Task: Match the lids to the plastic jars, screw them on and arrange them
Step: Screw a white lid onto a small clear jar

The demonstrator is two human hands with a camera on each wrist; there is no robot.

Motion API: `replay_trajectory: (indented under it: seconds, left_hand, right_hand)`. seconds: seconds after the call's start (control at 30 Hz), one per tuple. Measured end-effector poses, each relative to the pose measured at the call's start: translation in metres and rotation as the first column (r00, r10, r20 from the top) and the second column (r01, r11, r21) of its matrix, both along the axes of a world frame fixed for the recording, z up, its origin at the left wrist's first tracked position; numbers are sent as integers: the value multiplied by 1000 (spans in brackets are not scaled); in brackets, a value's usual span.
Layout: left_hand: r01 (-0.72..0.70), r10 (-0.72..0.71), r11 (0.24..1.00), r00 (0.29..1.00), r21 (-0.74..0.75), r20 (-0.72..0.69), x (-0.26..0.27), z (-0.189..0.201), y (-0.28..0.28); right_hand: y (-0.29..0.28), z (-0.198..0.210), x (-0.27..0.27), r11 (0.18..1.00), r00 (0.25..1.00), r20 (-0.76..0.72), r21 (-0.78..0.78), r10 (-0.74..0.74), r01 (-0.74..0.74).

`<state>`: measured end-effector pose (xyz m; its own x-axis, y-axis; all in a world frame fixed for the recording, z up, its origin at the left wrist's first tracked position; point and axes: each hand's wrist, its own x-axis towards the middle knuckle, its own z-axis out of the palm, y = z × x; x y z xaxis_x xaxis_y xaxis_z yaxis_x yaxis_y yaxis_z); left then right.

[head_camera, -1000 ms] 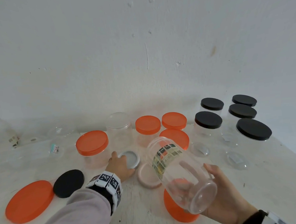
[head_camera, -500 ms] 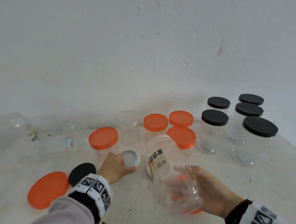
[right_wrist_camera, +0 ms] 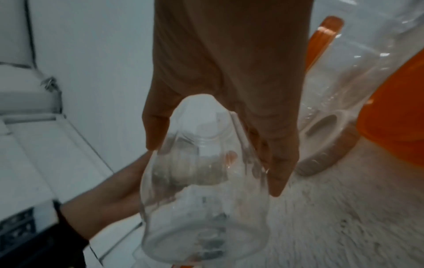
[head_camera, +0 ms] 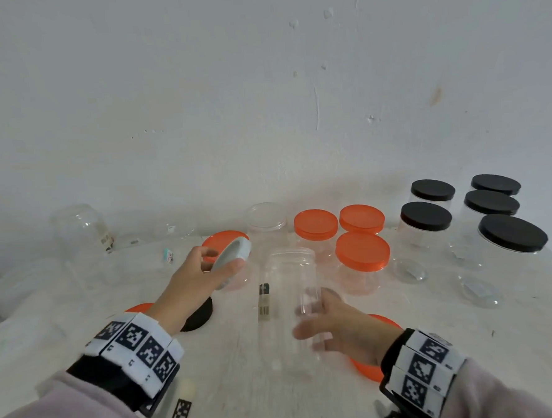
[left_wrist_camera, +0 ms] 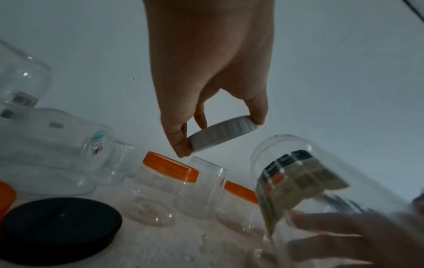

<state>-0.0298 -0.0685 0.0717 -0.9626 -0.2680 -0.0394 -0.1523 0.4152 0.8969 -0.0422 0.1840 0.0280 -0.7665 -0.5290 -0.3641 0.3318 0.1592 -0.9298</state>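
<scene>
Two hands engaged: left hand pinches grey lid by its rim; right hand grips clear jar.
Jar appears light, thin-walled, slippery: hold low on the body with moderate fingers pressure.

The worn white table carries five black-lidded clear plastic jars far right, orange-lidded clear jars mid-far, lidless clear jars far left, and a loose black round lid near left.

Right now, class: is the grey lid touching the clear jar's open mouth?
Apart. The left wrist view shows the grey lid, pinched by the left hand, with bare wall between it and the clear jar.
</scene>
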Motion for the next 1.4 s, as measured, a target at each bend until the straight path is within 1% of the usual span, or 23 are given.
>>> replay_trajectory:
  seconds: [0.1,0.17,0.23,0.3,0.43,0.5,0.6,0.73,0.83,0.93,1.17,1.4]
  left_hand:
    - [-28,34,995,998,96,-59,7,11,1]
    - [-21,35,989,995,149,-93,13,16,3]
    - [4,17,985,993,173,-118,18,19,5]
    - [26,-2,986,989,162,-145,21,19,7]
    - [70,-50,994,975,87,-215,25,18,11]
    - [102,-88,994,967,45,-240,27,17,14]
    - [141,-144,990,951,-30,-272,28,18,22]
    - [180,-210,976,931,-126,-297,30,18,32]
    - [214,-270,954,917,-210,-292,30,17,40]
    - [221,-297,934,918,-282,-265,30,13,45]
    - [228,-309,918,924,-324,-224,31,5,48]
    - [253,-320,914,930,-318,-182,26,4,49]
  right_hand:
    - [-17,-1,-5,995,992,-129,102,15,-2]
    - [-26,-5,-9,984,974,-224,177,24,16]
    - [-32,-9,-12,976,954,-293,219,59,7]
    - [-35,-13,-15,970,935,-342,242,95,-10]
    - [-36,-17,-18,950,880,-448,313,156,-9]
    - [-33,-18,-17,947,871,-462,321,166,-10]
    - [-28,-14,-14,964,878,-455,266,151,-28]
    - [-26,-3,-11,977,853,-513,214,98,17]
    - [-26,-2,-10,981,841,-534,192,93,14]
    - [-24,-4,-10,984,840,-536,180,84,17]
    - [-23,-6,-11,983,840,-534,186,97,5]
    - [-23,-4,-10,983,837,-538,181,100,-1]
